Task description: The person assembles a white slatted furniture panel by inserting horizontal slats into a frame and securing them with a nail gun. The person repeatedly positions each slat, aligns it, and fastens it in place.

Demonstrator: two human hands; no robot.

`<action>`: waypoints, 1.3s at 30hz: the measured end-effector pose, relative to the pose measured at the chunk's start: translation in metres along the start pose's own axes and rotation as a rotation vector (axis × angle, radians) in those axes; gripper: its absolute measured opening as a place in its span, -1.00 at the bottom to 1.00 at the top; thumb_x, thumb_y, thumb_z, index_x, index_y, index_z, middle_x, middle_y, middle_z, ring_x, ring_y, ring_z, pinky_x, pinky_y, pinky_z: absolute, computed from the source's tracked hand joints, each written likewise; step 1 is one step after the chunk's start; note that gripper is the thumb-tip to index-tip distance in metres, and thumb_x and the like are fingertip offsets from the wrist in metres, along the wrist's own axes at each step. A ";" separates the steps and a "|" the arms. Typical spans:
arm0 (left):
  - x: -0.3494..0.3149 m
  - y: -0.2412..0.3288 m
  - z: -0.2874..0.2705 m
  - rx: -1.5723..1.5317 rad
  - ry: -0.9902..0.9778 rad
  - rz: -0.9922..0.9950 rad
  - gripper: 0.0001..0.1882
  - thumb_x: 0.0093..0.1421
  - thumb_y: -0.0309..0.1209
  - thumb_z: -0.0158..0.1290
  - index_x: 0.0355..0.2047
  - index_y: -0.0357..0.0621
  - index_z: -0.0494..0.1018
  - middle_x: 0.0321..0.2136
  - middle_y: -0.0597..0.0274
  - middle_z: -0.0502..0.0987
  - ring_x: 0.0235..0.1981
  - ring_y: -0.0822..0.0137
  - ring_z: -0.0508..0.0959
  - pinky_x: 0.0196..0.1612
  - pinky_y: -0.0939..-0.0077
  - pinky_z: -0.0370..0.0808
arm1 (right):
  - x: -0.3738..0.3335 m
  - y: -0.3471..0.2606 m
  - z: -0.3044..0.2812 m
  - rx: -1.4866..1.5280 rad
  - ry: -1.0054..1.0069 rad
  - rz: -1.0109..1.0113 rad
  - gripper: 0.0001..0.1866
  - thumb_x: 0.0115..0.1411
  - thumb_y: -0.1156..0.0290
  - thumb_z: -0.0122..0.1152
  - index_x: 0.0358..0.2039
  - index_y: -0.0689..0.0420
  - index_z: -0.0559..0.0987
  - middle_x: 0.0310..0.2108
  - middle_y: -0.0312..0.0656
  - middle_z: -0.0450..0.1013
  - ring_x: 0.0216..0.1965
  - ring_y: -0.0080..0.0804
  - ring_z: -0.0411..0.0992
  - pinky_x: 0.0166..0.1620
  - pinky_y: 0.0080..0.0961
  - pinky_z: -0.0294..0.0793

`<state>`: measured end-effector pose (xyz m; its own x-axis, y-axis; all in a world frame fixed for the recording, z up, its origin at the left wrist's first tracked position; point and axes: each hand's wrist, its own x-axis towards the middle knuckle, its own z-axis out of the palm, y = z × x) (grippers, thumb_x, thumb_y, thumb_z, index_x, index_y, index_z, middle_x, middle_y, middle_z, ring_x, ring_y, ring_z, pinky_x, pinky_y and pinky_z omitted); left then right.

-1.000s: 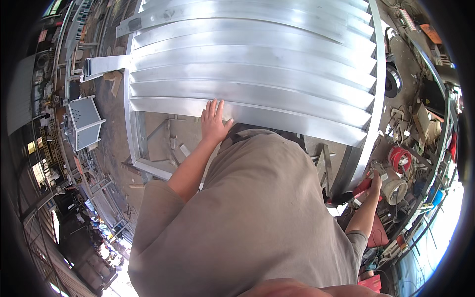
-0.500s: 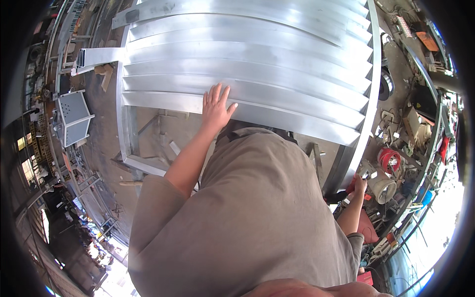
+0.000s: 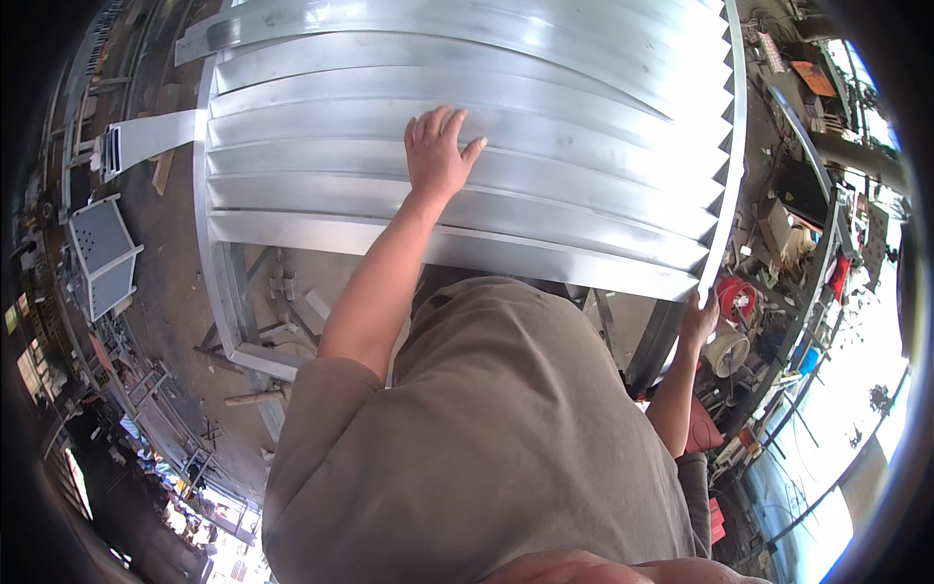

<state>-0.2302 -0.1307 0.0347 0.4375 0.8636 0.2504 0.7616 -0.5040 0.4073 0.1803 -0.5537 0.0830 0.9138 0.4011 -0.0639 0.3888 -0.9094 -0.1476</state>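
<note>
A silvery metal louvre panel with several long overlapping slats (image 3: 350, 117) lies in front of me, set in a metal frame (image 3: 202, 185). My left hand (image 3: 440, 154) rests on the slats left of the middle, palm down, its fingers spread and holding nothing. At the frame's right side rail, near the lowest slat's end, my right hand (image 3: 699, 321) is closed round the rail; part of its fingers is hidden. A loose metal strip (image 3: 282, 27) lies across the far slats and sticks out past the frame's left side.
Folded metal pieces (image 3: 151, 141) jut out at the left beside the frame. Farther left stands a grey box-like metal unit (image 3: 103, 255). On the right are a red bucket (image 3: 736, 300), a whitish bucket (image 3: 726, 352) and cluttered tools. Metal supports show beneath the frame's near opening.
My left hand has moved farther up the slats, away from me. My right hand has come up from beside a red item to the right rail. The view has shifted slightly.
</note>
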 end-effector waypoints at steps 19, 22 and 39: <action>0.075 -0.027 0.017 -0.102 -0.183 -0.177 -0.68 0.06 -0.01 0.41 -0.28 0.16 0.68 -0.15 0.43 0.54 0.03 0.20 0.40 0.30 0.15 0.13 | 0.100 -0.455 0.059 0.301 -0.184 -0.597 -0.43 0.30 0.09 0.28 0.27 0.02 0.50 0.26 -0.02 0.45 0.26 -0.04 0.41 0.26 -0.15 0.44; 0.075 -0.034 0.014 -0.169 -0.242 -0.179 -0.69 0.10 -0.13 0.38 -0.16 0.14 0.66 -0.09 0.38 0.56 0.07 0.17 0.43 0.30 0.15 0.17 | 0.130 -0.465 0.062 0.151 -0.142 -0.624 -0.35 0.30 0.03 0.26 0.34 -0.02 0.43 0.34 -0.03 0.36 0.40 0.00 0.23 0.37 -0.09 0.32; 0.049 -0.086 -0.039 -0.075 -0.011 -0.137 -0.42 0.21 -0.20 0.31 0.21 -0.06 0.47 0.22 -0.01 0.39 0.25 -0.10 0.38 0.29 -0.11 0.30 | 0.130 -0.490 0.037 -0.305 -0.267 -0.990 -0.08 0.05 0.21 0.52 0.39 -0.05 0.25 0.27 -0.11 0.24 0.31 -0.03 0.22 0.44 -0.15 0.25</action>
<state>-0.2934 -0.0456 0.0465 0.3371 0.9244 0.1784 0.7771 -0.3802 0.5015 0.1037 -0.0518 0.1105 0.1342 0.9534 -0.2704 0.9902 -0.1399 -0.0018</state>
